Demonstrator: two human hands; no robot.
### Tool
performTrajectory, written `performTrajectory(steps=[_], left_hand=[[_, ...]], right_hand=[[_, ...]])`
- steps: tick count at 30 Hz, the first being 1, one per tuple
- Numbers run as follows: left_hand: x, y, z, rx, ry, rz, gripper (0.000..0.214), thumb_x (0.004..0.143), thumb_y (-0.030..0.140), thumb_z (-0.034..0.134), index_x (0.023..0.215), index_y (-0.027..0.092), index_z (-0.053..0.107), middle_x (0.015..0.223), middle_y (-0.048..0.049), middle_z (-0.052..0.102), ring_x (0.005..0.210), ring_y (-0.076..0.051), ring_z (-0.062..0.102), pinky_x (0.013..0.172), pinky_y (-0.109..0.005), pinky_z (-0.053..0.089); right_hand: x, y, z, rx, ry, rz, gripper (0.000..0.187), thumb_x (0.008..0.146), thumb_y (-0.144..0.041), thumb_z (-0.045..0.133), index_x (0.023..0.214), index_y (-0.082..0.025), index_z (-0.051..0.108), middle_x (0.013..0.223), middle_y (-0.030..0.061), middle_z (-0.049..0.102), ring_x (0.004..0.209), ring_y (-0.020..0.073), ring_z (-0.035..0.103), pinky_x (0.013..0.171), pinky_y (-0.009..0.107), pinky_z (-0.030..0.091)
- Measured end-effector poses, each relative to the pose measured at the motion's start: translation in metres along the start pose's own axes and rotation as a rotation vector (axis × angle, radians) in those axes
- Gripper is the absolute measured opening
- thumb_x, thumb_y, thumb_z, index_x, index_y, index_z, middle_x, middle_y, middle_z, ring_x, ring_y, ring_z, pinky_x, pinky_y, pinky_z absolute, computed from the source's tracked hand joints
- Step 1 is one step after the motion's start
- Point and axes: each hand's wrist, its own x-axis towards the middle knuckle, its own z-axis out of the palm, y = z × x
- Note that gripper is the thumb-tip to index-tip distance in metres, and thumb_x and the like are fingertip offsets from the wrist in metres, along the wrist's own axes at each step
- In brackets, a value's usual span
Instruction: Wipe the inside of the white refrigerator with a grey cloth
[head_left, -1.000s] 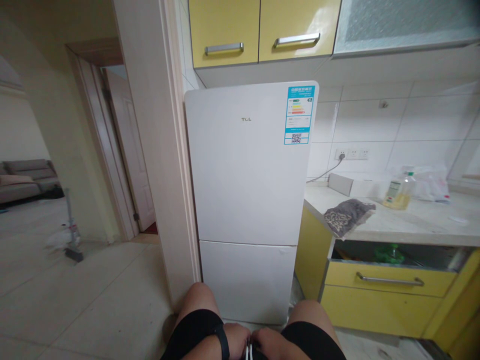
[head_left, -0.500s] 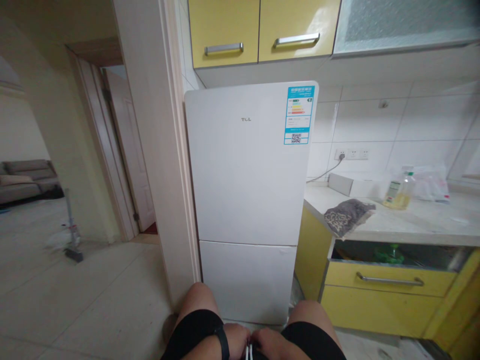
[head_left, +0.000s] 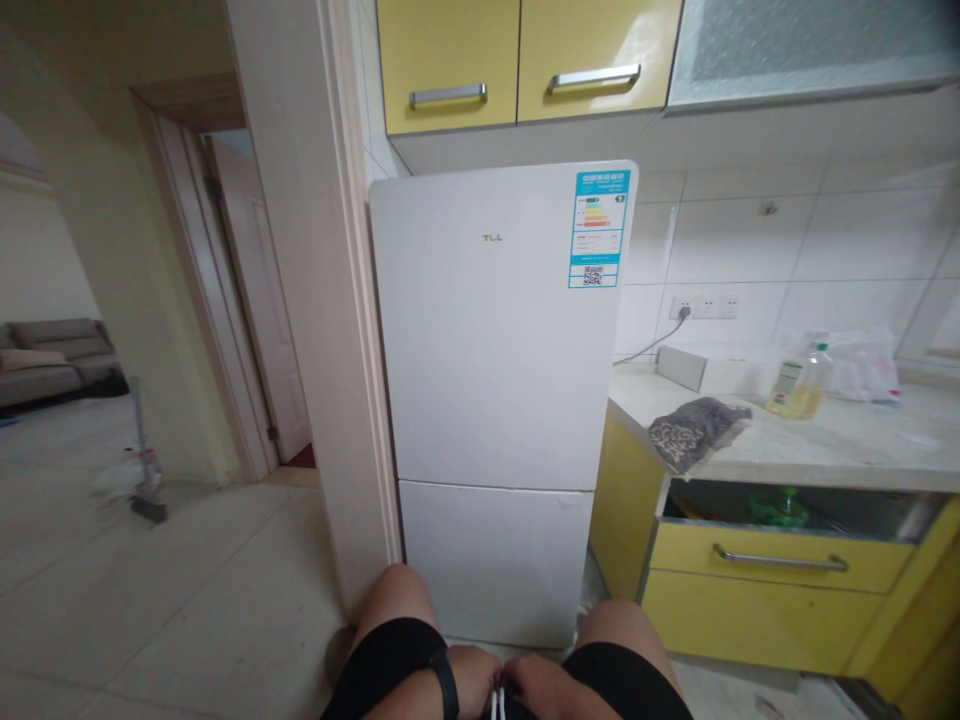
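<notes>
At the bottom edge, my left hand (head_left: 472, 676) rests in my lap with its fingers curled closed and a dark band on the wrist. Close beside it is my right hand (head_left: 534, 684), also closed, the fingertips of both nearly meeting. A white drawstring (head_left: 498, 700) shows just below the fingers; whether either hand grips it or anything else is hidden. Black shorts (head_left: 390, 665) lie under both hands. Straight ahead, beyond my knees, stands a white two-door refrigerator (head_left: 495, 360), both doors closed, with a blue energy label (head_left: 598, 230) at its upper right.
Yellow wall cabinets (head_left: 450, 60) hang overhead. On the right counter (head_left: 795, 450) are a grey cloth (head_left: 697, 430), a yellow liquid bottle (head_left: 796, 385) and a plastic bag (head_left: 862, 365). A yellow drawer (head_left: 780, 560) sits below. Leftward are a door frame (head_left: 315, 250), a broom (head_left: 146, 505) and a sofa (head_left: 56, 350).
</notes>
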Motion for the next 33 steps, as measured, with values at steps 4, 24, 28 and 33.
performTrajectory(steps=[4, 24, 28, 33], left_hand=[[0.001, -0.001, 0.002, -0.006, 0.011, 0.009, 0.041, 0.087, 0.047, 0.053, 0.115, 0.028, 0.077, 0.117, -0.0117, 0.078, 0.111, -0.036, 0.073, 0.090, -0.045, 0.057], [0.002, -0.002, 0.003, -0.013, 0.009, 0.023, 0.039, 0.086, 0.050, 0.054, 0.108, 0.030, 0.079, 0.112, -0.0111, 0.079, 0.108, -0.036, 0.074, 0.088, -0.046, 0.058], [0.003, -0.003, 0.003, -0.007, 0.010, 0.020, 0.038, 0.085, 0.047, 0.054, 0.109, 0.030, 0.078, 0.112, -0.0110, 0.080, 0.108, -0.036, 0.074, 0.087, -0.045, 0.058], [0.002, -0.001, 0.001, -0.006, -0.005, 0.004, 0.039, 0.084, 0.050, 0.057, 0.109, 0.029, 0.079, 0.112, -0.0115, 0.080, 0.108, -0.036, 0.074, 0.086, -0.045, 0.058]], right_hand=[[0.005, -0.002, 0.003, 0.002, -0.012, -0.008, 0.051, 0.079, -0.061, 0.066, 0.121, -0.033, 0.072, 0.115, 0.0063, 0.080, 0.114, 0.0313, 0.072, 0.099, 0.055, 0.056], [0.001, 0.017, 0.005, -0.028, 0.085, 0.085, 0.042, 0.078, -0.057, 0.043, 0.102, -0.049, 0.076, 0.101, 0.0024, 0.082, 0.097, 0.0395, 0.076, 0.073, 0.053, 0.056], [0.023, 0.009, 0.011, -0.063, 0.037, 0.051, 0.042, 0.075, -0.052, 0.051, 0.103, -0.039, 0.079, 0.109, 0.0055, 0.081, 0.109, 0.0356, 0.074, 0.083, 0.045, 0.057], [0.041, 0.000, 0.011, -0.190, -0.009, -0.026, 0.027, 0.073, -0.043, 0.062, 0.092, -0.040, 0.079, 0.108, 0.0001, 0.082, 0.118, 0.0366, 0.070, 0.086, 0.045, 0.056]])
